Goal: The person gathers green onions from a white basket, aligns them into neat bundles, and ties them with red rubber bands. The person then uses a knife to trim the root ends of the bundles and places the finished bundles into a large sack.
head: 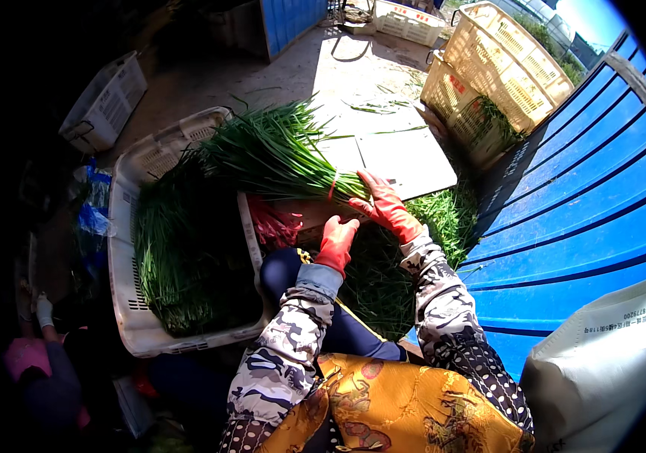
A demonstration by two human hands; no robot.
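A bundle of long green leaves, like Chinese chives (283, 153), lies across a board's near edge, with a red band around its stem end. My right hand (379, 204), in a red rubber glove, touches the stem ends with its fingers spread. Just below the bundle is my left hand (339, 240), in a similar glove; whether it holds anything cannot be told. A pile of red bands (272, 222) sits left of it. More greens (170, 266) fill part of the white plastic crate (122, 266) on the left. A white board (408, 158) lies beyond my right hand.
Loose trimmings (447, 221) lie beside the blue corrugated metal sheet (578, 226) at right. Stacked crates (504, 62) stand at upper right, another crate (109, 102) at upper left. A white sack (606, 362) is at lower right. Another person (45, 362) is at lower left.
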